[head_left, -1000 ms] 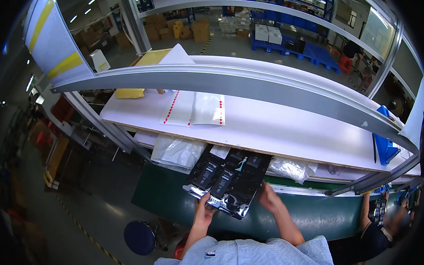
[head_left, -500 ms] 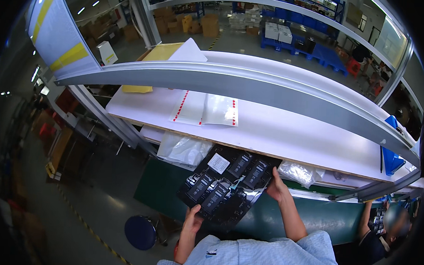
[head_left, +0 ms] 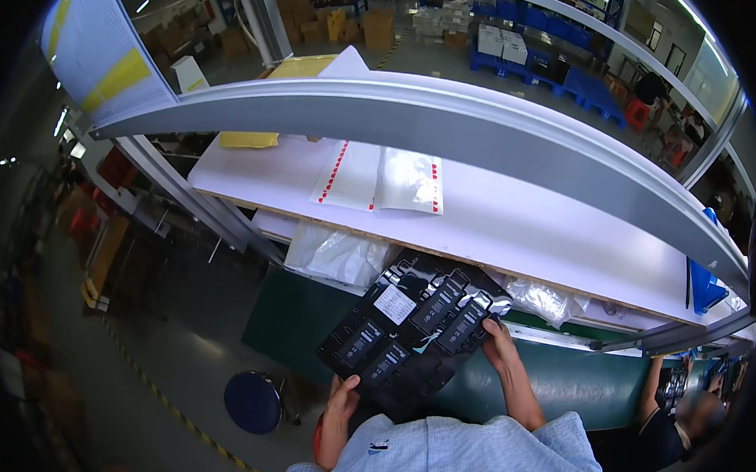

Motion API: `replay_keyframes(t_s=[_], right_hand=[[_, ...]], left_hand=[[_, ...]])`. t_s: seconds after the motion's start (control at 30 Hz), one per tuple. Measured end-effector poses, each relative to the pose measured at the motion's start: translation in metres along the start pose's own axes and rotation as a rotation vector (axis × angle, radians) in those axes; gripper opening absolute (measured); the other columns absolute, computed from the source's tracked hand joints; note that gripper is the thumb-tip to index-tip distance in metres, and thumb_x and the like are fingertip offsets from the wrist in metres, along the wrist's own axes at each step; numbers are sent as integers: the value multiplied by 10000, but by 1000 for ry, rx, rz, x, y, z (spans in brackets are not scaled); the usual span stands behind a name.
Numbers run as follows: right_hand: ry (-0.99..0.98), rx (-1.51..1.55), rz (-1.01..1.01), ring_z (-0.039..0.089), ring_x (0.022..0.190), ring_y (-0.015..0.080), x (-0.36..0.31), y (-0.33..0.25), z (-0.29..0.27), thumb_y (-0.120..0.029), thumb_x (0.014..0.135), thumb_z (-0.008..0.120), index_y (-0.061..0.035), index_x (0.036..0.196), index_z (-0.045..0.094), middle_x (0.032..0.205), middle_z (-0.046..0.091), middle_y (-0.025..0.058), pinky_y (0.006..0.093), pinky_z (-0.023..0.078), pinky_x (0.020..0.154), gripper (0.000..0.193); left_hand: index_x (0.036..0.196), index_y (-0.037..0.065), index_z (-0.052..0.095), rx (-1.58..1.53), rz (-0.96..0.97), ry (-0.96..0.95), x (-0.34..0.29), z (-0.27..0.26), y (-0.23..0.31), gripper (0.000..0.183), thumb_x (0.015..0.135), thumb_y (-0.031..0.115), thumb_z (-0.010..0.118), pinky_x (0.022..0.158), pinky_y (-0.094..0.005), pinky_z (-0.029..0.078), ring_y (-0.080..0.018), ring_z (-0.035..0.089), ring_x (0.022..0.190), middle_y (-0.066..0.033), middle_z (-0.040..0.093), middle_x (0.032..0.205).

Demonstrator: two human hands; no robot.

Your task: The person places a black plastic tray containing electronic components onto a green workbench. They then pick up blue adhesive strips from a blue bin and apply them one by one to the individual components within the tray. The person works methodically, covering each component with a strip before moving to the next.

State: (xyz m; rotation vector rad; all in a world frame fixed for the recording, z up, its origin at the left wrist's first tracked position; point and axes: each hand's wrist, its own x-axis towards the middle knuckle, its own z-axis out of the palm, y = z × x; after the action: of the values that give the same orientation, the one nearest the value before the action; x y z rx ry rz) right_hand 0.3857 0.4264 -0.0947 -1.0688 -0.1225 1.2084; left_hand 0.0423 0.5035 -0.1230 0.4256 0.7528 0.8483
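Observation:
Between my hands is a black plastic tray [head_left: 414, 368], tilted over the green work surface. Several black flat battery packs [head_left: 436, 306] sit in its recesses, and a white printed label [head_left: 394, 305] lies near its far left side. My left hand [head_left: 342, 397] grips the near left edge, thumb on top. My right hand [head_left: 498, 342] is closed on the right edge, its thumb also on top. The fingers under the tray are hidden. A small light-blue strip [head_left: 425, 346] shows among the packs.
A white shelf [head_left: 547, 235] behind a grey metal rail [head_left: 450, 121] carries clear bags with red-marked edges [head_left: 379, 177]. Plastic bags [head_left: 335, 253] stick out beneath it. The green table [head_left: 574, 384] runs right toward a co-worker [head_left: 669, 438]. A round blue stool [head_left: 253, 402] stands at left.
The tray has turned slightly and its right side now lies a little further right and nearer my right hand's thumb. Both hands keep their hold. The view has shifted a little.

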Motion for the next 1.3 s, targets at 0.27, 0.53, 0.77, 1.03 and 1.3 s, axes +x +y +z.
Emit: replay_keyframes(t_s=[0.27,0.53,0.77,1.03,1.3], right_hand=[[-40,1,20,514,1133,237,-59,26,-12,-211,726,766,67,1265,429,1195,558,128,374,355,1034,693],[-30,10,176,510,1141,244,-92,70,-72,-188,773,730,59,1289,398,1202,547,121,382,367,1034,661],[53,-40,343,559,1083,231,-86,119,-147,-210,791,717,41,1236,469,1177,577,109,395,433,972,568],[-33,-255,419,562,1096,234,-40,101,-165,-249,773,746,96,1286,407,1219,557,150,370,444,971,706],[-187,-731,384,551,1124,248,78,80,-85,-548,778,661,94,1302,455,1236,561,191,326,425,957,854]], left_hand=[[1324,26,403,30,19,35,-60,-25,-16,714,698,106,737,1010,-420,407,-269,508,1165,-106,521,1257],[1336,24,387,-31,-12,131,-128,-49,-83,702,725,91,726,993,-426,425,-268,511,1160,-113,517,1266],[1300,38,410,-75,-106,318,-158,-86,-168,629,748,43,712,943,-419,465,-251,554,1091,-88,543,1212],[1276,122,448,-220,-251,295,-159,-83,-242,568,773,34,696,963,-471,421,-244,516,1139,-54,537,1227],[1144,106,545,-543,-614,246,-115,-20,-292,337,835,37,663,1088,-542,302,-272,432,1243,-65,516,1266]])
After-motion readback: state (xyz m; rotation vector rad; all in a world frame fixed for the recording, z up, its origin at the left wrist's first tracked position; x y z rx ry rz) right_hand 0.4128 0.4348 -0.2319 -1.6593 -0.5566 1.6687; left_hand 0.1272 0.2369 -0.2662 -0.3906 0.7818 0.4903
